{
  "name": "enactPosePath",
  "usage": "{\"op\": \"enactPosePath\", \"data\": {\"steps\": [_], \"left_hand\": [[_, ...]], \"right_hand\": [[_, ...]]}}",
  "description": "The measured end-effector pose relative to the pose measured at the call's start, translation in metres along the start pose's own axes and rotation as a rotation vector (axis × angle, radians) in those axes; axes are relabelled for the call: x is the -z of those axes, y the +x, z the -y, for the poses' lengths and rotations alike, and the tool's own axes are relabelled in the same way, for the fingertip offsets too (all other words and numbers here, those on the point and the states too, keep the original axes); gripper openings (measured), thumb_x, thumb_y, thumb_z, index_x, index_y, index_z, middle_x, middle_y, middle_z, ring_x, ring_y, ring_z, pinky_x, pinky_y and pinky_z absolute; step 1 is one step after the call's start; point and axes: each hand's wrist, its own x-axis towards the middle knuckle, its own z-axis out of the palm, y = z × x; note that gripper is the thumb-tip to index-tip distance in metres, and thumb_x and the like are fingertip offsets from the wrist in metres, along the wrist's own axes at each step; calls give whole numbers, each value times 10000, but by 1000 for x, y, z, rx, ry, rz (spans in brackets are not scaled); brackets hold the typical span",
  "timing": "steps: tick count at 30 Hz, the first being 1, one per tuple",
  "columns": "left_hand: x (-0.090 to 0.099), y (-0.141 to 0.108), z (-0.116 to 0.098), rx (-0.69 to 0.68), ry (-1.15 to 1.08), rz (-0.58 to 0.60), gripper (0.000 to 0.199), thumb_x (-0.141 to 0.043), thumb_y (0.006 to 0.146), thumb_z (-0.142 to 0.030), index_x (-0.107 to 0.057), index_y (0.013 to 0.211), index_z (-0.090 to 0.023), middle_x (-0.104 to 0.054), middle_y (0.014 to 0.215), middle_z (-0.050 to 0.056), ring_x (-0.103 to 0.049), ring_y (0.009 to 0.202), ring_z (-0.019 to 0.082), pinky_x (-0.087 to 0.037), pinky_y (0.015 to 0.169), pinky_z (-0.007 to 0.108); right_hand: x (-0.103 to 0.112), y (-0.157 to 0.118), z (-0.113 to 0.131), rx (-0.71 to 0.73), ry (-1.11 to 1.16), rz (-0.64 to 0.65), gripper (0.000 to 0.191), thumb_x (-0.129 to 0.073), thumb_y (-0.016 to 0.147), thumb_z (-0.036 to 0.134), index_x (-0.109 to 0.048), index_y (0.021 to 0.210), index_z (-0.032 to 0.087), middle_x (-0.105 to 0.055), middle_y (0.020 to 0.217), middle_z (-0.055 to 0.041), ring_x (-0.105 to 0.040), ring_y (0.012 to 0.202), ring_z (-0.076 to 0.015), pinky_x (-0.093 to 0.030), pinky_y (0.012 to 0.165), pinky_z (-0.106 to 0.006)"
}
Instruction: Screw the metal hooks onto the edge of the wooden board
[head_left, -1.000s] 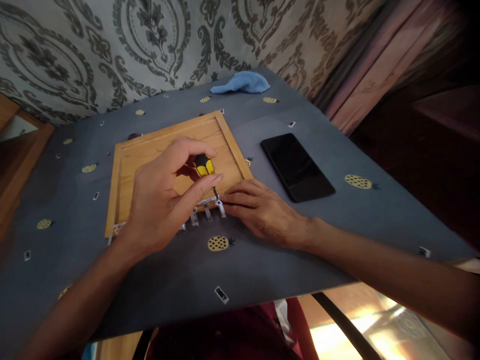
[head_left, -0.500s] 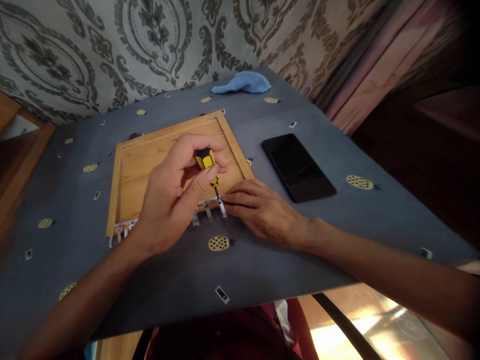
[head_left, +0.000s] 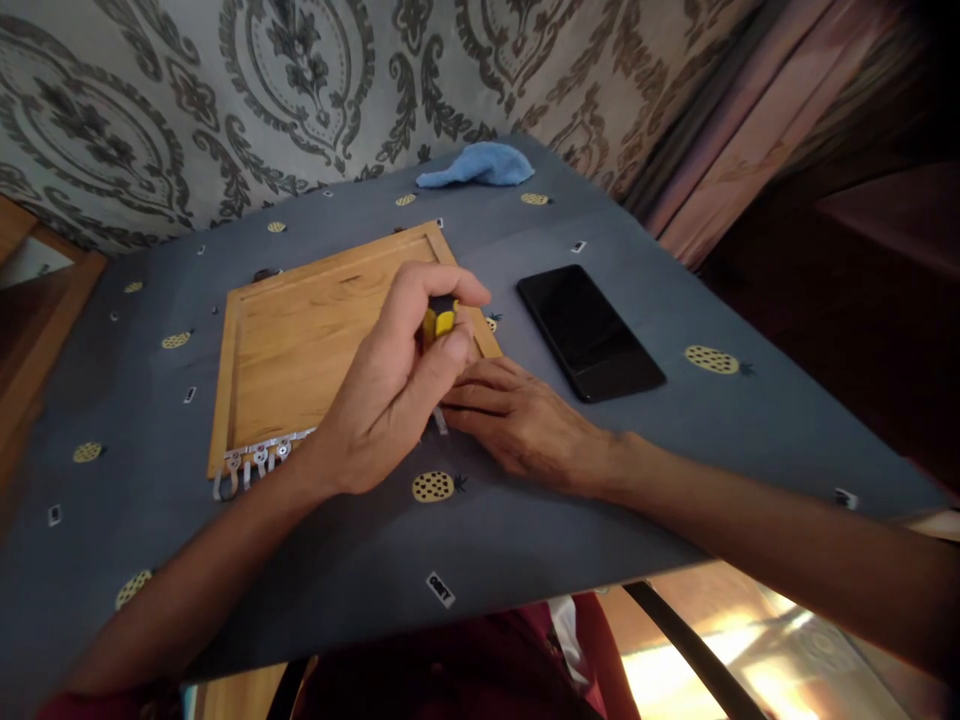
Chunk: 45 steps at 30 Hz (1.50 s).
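Observation:
A yellow and black screwdriver [head_left: 441,318] is gripped by its handle in my left hand [head_left: 390,385], over the near right part of a framed wooden panel [head_left: 300,340]. Its shaft and tip are hidden behind my fingers. Metal hooks on a strip [head_left: 260,458] run along the panel's near edge; my left hand and wrist cover the middle of the row. My right hand [head_left: 525,420] rests at the panel's near right corner, its fingertips beside the last hook [head_left: 440,420]. Its fingers are held together, and my left hand hides what they pinch, if anything.
A black phone [head_left: 591,335] lies right of the panel on the blue patterned tablecloth [head_left: 315,580]. At the table's far edge is a crumpled blue cloth [head_left: 480,165], in front of a patterned curtain [head_left: 300,90]. Wooden furniture [head_left: 45,340] stands at the left.
My left hand has moved right with the screwdriver, closer to my right hand, uncovering more hooks on the left. The screwdriver's shaft is now hidden. The view has shifted slightly.

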Motion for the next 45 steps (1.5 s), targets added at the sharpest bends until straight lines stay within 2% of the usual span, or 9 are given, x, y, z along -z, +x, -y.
{"op": "enactPosePath", "data": {"steps": [5, 12, 16, 22, 26, 31, 37, 40, 45], "left_hand": [[-17, 0, 15, -165, -213, -111, 77, -519, 948, -307, -540, 1017, -282, -487, 745, -20, -456, 561, 107, -438, 543, 269], [-25, 11, 2, -99, -356, -151, 266, -651, 879, -454, -556, 767, -231, -452, 631, -37, -422, 541, 99, -377, 476, 249], [-24, 18, 5, 11, -471, -85, 389, -599, 865, -599, -551, 715, -243, -329, 510, -50, -380, 499, 120, -330, 443, 266], [-15, 18, 6, 44, -530, 70, 223, -523, 932, -414, -568, 797, -241, -362, 532, -53, -360, 481, 119, -361, 483, 287], [-7, 14, 2, -4, -314, 63, 238, -433, 981, -397, -556, 849, -242, -422, 586, -35, -404, 524, 127, -403, 540, 295], [7, 15, -11, -156, 268, -32, 278, -383, 1009, -357, -513, 795, -235, -555, 796, 17, -542, 770, 155, -470, 771, 327], [26, 20, -22, -207, 749, 34, 237, -422, 1010, -307, -530, 813, -232, -481, 578, -36, -445, 511, 132, -375, 568, 316], [31, 19, -24, -286, 867, 56, 208, -446, 1005, -278, -542, 833, -211, -460, 574, -57, -395, 457, 101, -330, 537, 290], [35, 17, -28, -253, 949, 140, 178, -401, 1010, -249, -532, 898, -204, -479, 615, -52, -412, 483, 103, -291, 525, 284]], "right_hand": [[-2, 1, -1, 5, -13, -13, 271, -465, 948, 93, -705, 1070, 125, -734, 1024, -97, -608, 1030, -282, -518, 877, -474], [-6, -1, -1, 13, -26, -61, 292, -433, 945, 95, -711, 1022, 144, -735, 976, -95, -620, 950, -270, -530, 801, -450], [-3, 0, -1, 7, -1, -36, 263, -467, 934, 85, -710, 1025, 125, -737, 1017, -97, -610, 1040, -283, -525, 872, -473], [-3, 0, -2, 10, 2, -57, 240, -481, 949, 106, -708, 1023, 134, -737, 1003, -90, -616, 1038, -269, -525, 902, -463], [-3, -1, -2, 6, 12, -32, 256, -469, 950, 112, -701, 1053, 146, -736, 1024, -94, -610, 1061, -266, -519, 906, -468], [-1, -1, -2, -12, 31, 10, 271, -458, 955, 116, -692, 1089, 143, -736, 1058, -100, -604, 1082, -263, -512, 917, -466], [0, 0, -2, 9, 22, -12, 261, -466, 942, 98, -690, 1077, 116, -738, 1073, -106, -611, 1038, -265, -529, 883, -449], [0, -1, -2, -1, 25, 0, 278, -453, 949, 98, -688, 1092, 135, -736, 1084, -98, -608, 1055, -253, -521, 903, -443], [-2, -2, -2, -15, 18, -4, 276, -468, 949, 99, -687, 1113, 137, -737, 1087, -93, -606, 1066, -255, -515, 918, -451]]}}
